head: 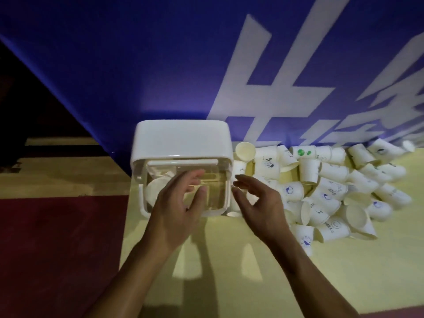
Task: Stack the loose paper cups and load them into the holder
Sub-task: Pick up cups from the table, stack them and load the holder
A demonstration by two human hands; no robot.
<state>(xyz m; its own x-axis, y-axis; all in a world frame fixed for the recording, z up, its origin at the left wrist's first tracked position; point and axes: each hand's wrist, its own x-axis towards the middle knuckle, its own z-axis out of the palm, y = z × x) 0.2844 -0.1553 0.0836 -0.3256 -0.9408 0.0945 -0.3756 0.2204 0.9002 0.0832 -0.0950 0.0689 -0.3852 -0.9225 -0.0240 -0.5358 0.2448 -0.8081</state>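
Note:
A white holder [181, 143] with a clear front panel stands against the blue wall, and a stack of white cups [154, 190] shows through the clear part on its left side. My left hand [181, 203] hovers in front of the clear panel with fingers spread and holds nothing. My right hand [254, 198] is just right of the holder, fingers loosely curved and empty. A heap of loose paper cups [332, 187] with small printed marks lies to the right of my right hand.
A blue banner wall [160, 65] with large white characters rises behind the holder and cups. The floor is yellow [229, 260], with a dark red area [57, 249] on the left. One cup [245, 151] lies between holder and heap, mouth toward me.

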